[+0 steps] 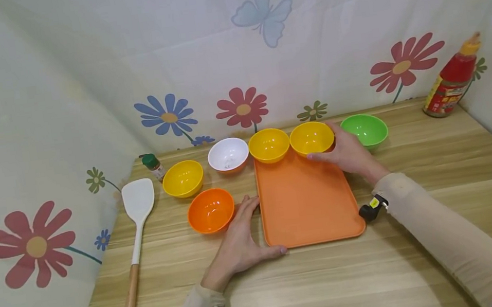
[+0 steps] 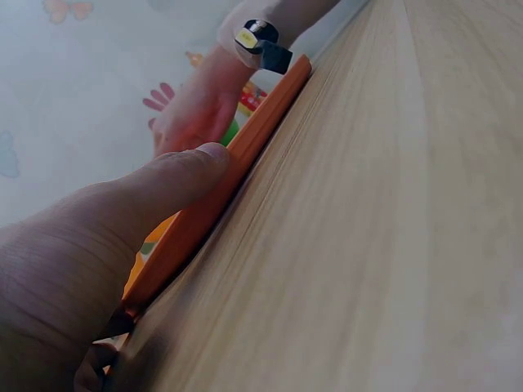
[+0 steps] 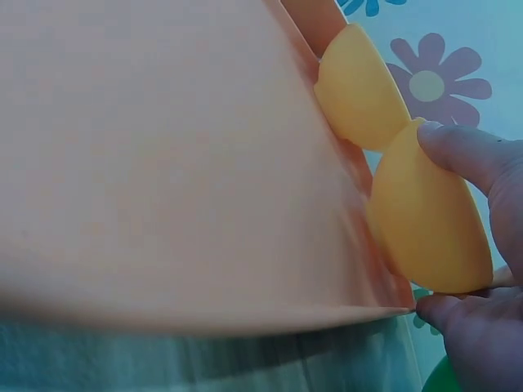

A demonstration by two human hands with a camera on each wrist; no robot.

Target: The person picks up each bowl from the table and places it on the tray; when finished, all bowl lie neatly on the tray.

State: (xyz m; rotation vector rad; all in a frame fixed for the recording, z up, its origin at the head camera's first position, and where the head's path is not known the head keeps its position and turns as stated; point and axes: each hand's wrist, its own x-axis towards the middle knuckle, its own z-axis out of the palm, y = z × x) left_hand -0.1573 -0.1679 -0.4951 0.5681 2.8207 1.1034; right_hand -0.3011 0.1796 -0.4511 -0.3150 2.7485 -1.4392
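An orange rectangular tray [image 1: 306,202] lies on the wooden table. Two yellow bowls sit side by side at its far edge, the left yellow bowl [image 1: 269,146] nearly touching the right yellow bowl [image 1: 311,137]. My right hand [image 1: 348,150] grips that right bowl, thumb on its near side and fingers round its right side; the right wrist view shows the bowl [image 3: 429,212] at the tray's corner. My left hand [image 1: 241,242] touches the near left corner of the tray. Its thumb lies along the front rim [image 2: 216,180], and the fingers reach the left side.
Left of the tray are an orange bowl [image 1: 211,211], a white-lined bowl [image 1: 228,154] and another yellow bowl [image 1: 183,179]. A green-capped jar [image 1: 153,166] and a white spatula [image 1: 137,230] lie farther left. Rightward stand a green bowl [image 1: 366,130] and a red sauce bottle [image 1: 451,80].
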